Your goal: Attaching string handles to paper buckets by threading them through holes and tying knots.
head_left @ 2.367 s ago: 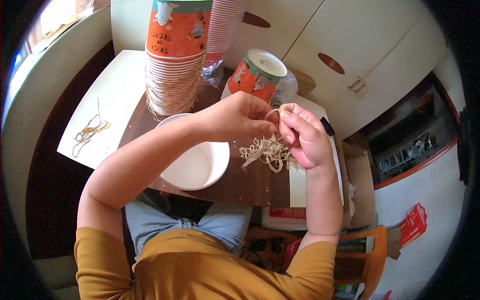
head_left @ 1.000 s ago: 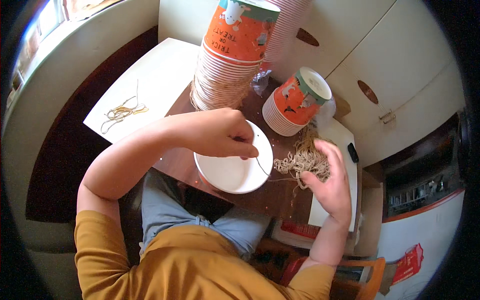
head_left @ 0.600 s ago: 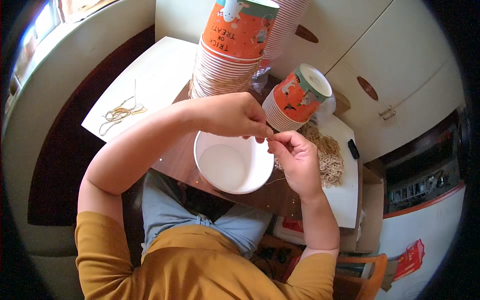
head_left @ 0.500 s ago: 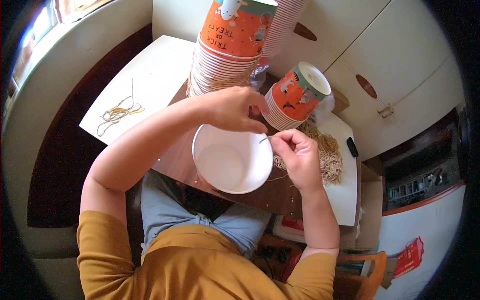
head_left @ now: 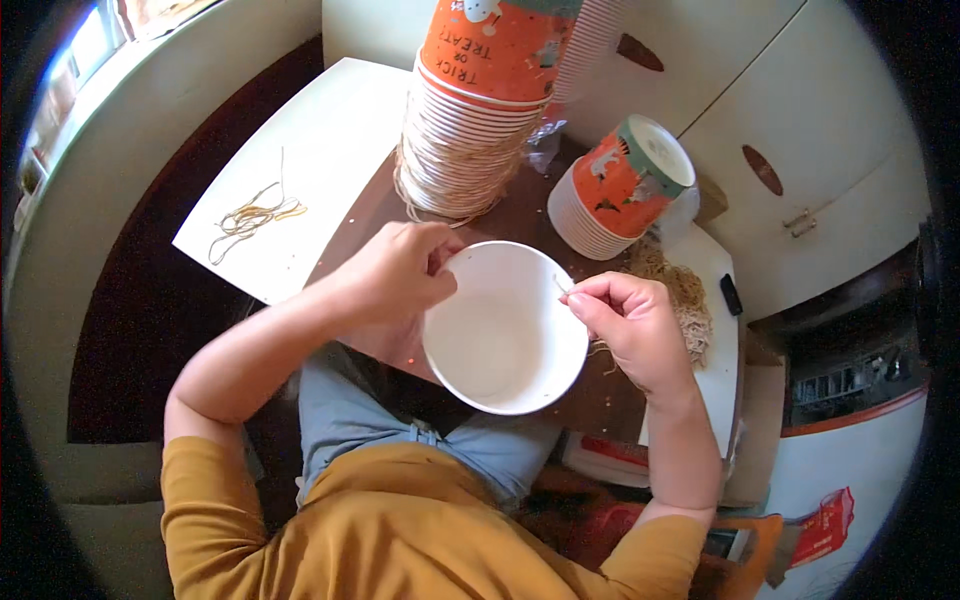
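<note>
A white-lined paper bucket [head_left: 492,335] stands mouth up at the table's near edge, in front of my lap. At its right rim, my right hand [head_left: 632,318] pinches a short end of thin cord [head_left: 562,287] between thumb and fingers; the cord's tip pokes over the bucket's inner wall. My left hand [head_left: 408,262] is at the left rim with its fingers curled closed. What those fingers hold, if anything, is hidden. Beyond the bucket rises a tall stack of upturned orange paper buckets [head_left: 490,60], cords hanging around its lower rims.
A shorter stack of upturned orange and green buckets [head_left: 615,200] stands at the back right. Past my right hand lies a heap of cords [head_left: 690,315], with a small black object [head_left: 731,295] beside it. Several loose cords [head_left: 250,220] lie on the white board [head_left: 330,130] at left.
My left hand has moved from above the far rim to the bucket's left rim, and its fingers have curled. My right hand still pinches the cord end at the right rim.
</note>
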`<action>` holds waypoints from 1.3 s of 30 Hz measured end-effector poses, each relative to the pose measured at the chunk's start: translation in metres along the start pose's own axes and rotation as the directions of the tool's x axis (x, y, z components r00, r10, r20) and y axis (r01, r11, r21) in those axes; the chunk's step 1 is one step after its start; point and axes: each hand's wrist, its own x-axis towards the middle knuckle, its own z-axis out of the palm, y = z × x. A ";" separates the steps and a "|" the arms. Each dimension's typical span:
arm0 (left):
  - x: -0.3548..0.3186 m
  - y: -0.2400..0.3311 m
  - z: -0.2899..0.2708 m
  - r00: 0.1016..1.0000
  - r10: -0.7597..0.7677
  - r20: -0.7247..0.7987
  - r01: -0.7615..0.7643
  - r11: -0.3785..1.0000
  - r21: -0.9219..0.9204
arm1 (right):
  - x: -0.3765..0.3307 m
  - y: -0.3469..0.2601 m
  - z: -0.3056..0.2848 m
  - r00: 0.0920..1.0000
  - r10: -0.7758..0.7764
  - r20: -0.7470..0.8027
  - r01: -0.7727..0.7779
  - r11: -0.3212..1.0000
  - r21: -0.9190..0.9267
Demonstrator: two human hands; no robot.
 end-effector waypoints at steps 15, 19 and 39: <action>-0.021 -0.022 0.007 0.993 -0.100 -0.066 0.073 0.941 -0.332 | 0.050 0.021 0.062 0.997 -0.069 0.045 0.081 0.922 -0.378; -0.025 -0.005 -0.010 0.988 0.008 -0.157 -0.027 0.993 -0.119 | 0.045 0.014 0.061 0.984 -0.160 0.083 0.179 0.924 -0.337; -0.017 0.021 -0.012 0.961 0.260 0.093 -0.260 0.965 -0.015 | 0.014 0.010 0.062 0.956 -0.293 0.029 0.290 0.920 -0.263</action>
